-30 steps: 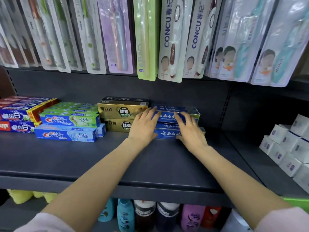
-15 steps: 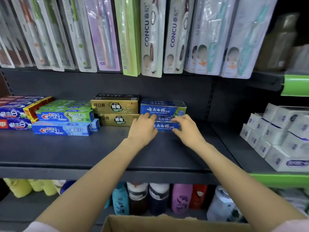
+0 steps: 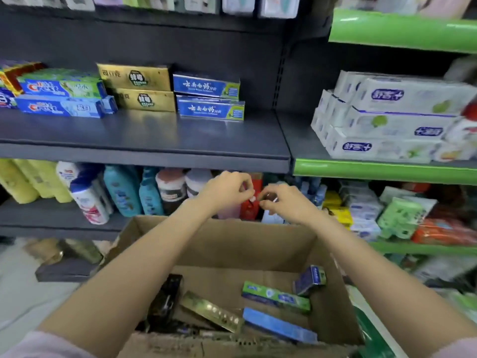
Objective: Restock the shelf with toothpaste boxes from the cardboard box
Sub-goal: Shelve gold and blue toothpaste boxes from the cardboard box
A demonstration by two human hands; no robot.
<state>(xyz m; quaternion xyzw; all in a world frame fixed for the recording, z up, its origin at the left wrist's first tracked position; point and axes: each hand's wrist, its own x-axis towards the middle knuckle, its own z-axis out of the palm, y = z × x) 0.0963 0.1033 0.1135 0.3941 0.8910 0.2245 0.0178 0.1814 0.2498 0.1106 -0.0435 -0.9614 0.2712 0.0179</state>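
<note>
An open cardboard box [image 3: 245, 244] stands below me with several toothpaste boxes loose inside: a green one [image 3: 276, 295], a blue one [image 3: 278, 324], a gold one [image 3: 211, 311] and a small blue one [image 3: 309, 279] leaning on the right wall. On the dark shelf [image 3: 154, 135] two blue toothpaste boxes [image 3: 209, 98] lie stacked beside gold boxes [image 3: 139, 87] and Crest boxes [image 3: 62, 99]. My left hand [image 3: 227, 189] and my right hand [image 3: 286, 202] hover close together above the box's far rim, below the shelf edge. Their fingers are loosely curled and hold nothing.
White toothpaste boxes [image 3: 387, 120] fill the green-edged shelf [image 3: 387, 171] on the right. Bottles [image 3: 124, 192] line the lower shelf behind my hands, with packaged goods [image 3: 402, 218] to their right. Toothbrush packs [image 3: 180, 3] hang at the top edge.
Both hands have left the blue boxes on the shelf and dropped down toward me, over the cardboard box. My view has tilted down, so the box's inside now shows.
</note>
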